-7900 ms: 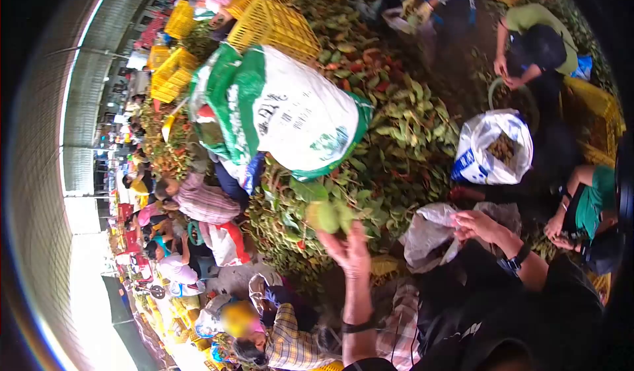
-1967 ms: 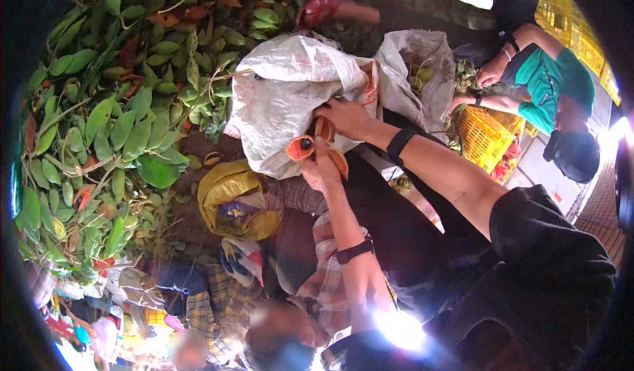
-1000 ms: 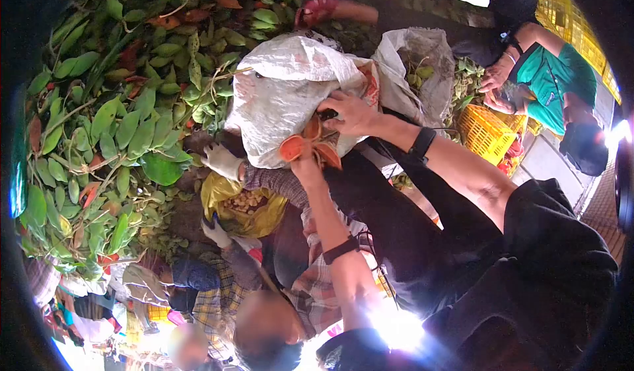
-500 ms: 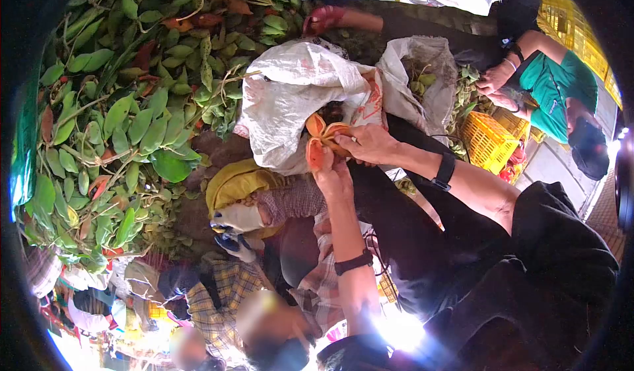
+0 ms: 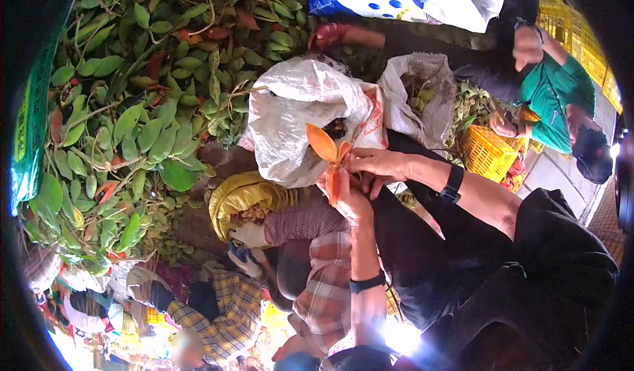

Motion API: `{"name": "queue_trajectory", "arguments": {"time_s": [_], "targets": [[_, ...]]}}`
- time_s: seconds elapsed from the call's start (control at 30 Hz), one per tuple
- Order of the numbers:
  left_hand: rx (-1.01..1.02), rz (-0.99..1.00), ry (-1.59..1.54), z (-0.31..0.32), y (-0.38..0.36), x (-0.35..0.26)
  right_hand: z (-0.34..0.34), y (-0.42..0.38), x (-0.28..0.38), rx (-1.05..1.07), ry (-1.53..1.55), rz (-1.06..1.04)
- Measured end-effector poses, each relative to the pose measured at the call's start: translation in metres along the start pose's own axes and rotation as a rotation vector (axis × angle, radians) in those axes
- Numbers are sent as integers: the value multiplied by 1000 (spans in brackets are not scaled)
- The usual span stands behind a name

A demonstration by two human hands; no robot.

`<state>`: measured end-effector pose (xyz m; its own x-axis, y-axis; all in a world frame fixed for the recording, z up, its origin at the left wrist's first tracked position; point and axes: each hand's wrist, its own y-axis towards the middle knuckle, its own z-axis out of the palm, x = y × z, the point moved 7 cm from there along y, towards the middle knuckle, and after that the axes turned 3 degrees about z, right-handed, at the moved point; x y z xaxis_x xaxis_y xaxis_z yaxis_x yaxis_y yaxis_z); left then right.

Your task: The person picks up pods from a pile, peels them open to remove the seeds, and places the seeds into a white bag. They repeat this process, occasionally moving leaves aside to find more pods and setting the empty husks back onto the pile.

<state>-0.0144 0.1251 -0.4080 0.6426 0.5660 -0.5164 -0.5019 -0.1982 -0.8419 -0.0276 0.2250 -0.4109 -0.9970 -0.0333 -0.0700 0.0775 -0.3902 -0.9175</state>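
An orange, petal-like piece point(image 5: 321, 142) with several pointed segments stands up between my two hands. My left hand point(image 5: 350, 199), on the lower arm in the view, closes around its lower part. From the right, my right hand point(image 5: 382, 165) reaches in with fingers bent against the piece's base; its fingertips partly overlap my left hand. Just behind the hands lies an open white sack point(image 5: 287, 123) with dark contents at its mouth. Both my wrists wear black bands.
Green leaves point(image 5: 142, 130) with some reddish ones are heaped at left. A yellow sack point(image 5: 228, 202) lies by a co-worker's gloved hand. A second white sack point(image 5: 422, 110), a yellow crate point(image 5: 487, 151) and a co-worker in green point(image 5: 561, 97) are at right.
The orange piece has turned, with one long segment now raised, and my fingers have shifted around its base. The co-worker in green has moved their hands apart.
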Motion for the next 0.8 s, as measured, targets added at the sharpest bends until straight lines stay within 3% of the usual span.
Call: {"name": "queue_trajectory", "arguments": {"time_s": [0.07,0.2,0.23,0.4,0.47,0.5,0.53,0.6,0.63,0.77,0.8], "targets": [[-4,-27,-164,5,-1,1,1,4,-6,9,82,49],[-11,-31,-10,8,7,-1,-3,30,-14,-10,246,43],[10,75,153,-1,15,5,-2,32,-9,-17,237,23],[75,247,135,-13,46,21,-11,72,-16,-118,272,-46],[253,402,314,2,50,13,-14,81,-10,-134,260,-159],[191,379,330,3,54,15,-19,84,2,-284,139,-359],[185,376,332,4,58,15,-24,88,0,-281,138,-352],[111,282,73,-5,68,17,-42,93,6,-283,-207,-272],[-37,191,31,-11,67,14,-47,102,15,-373,-643,-380],[3,208,-236,-20,70,-23,-54,86,16,-457,-759,-465],[17,129,-331,-18,65,-28,-49,84,17,-449,-757,-477]]}}
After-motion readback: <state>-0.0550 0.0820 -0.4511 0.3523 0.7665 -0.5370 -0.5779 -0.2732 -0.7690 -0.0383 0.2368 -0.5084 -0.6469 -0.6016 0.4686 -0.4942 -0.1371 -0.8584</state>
